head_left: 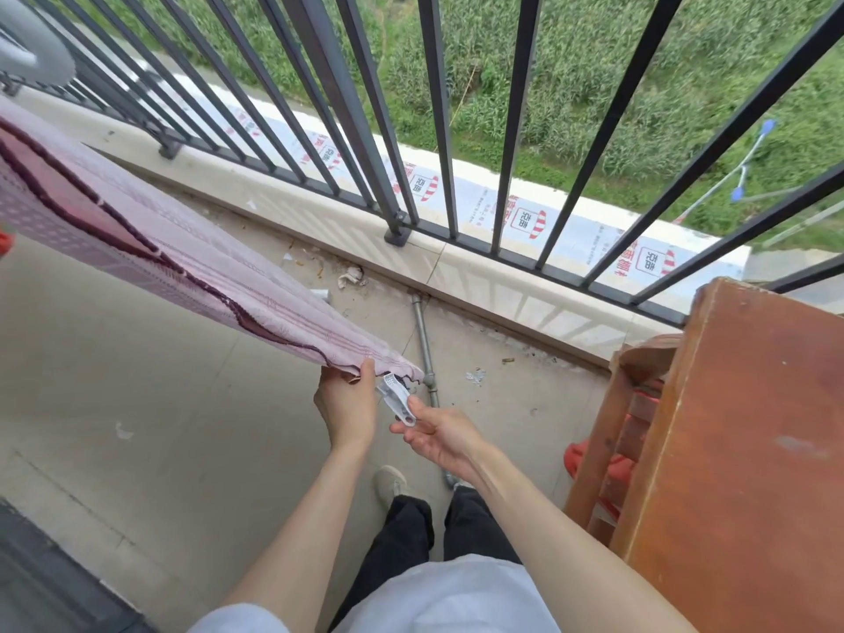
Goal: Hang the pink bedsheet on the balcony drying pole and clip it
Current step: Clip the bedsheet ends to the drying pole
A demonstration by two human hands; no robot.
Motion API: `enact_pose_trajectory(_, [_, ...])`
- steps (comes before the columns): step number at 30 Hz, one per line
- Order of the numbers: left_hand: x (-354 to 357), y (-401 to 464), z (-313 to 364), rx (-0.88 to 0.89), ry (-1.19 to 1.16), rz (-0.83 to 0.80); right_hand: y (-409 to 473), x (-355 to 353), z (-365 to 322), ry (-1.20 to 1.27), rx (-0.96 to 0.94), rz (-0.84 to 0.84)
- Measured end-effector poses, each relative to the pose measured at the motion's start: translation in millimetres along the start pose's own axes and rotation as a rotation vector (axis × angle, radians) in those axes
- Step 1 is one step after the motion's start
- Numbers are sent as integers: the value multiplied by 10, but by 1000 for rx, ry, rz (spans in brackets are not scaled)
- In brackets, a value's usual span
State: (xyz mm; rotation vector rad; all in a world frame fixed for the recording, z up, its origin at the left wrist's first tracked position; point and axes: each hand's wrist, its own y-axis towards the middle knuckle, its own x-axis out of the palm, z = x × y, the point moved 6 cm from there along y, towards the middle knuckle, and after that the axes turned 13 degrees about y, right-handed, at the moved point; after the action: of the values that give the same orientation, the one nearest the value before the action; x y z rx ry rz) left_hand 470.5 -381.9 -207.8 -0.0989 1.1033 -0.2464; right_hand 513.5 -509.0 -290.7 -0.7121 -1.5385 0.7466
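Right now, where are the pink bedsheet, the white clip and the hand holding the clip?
pink bedsheet [228,276]: head view, middle of the draped fabric.
white clip [398,398]: head view, its plastic body.
right hand [440,434]: head view, the palm.

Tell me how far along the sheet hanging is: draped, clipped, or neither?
Draped, it seems: the pink bedsheet stretches across the balcony, though the pole under it is hidden. In hand: the left hand pinches the sheet's near end while the right hand holds a white clip just below that edge, not yet on the fabric. Left: fasten the clip. No other clips show.
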Motion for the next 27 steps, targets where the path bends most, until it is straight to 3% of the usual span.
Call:
enact_pose_trajectory(7, [8, 19, -115, -97, -73, -43, 56, 110, -12, -46, -3, -26])
enact_pose_trajectory(21, [42, 63, -146, -63, 10, -170, 174, 326, -218, -143, 49, -79])
enact_pose_trajectory(27, [27, -73, -159, 16, -3, -236, 35, 262, -131, -321, -27, -36])
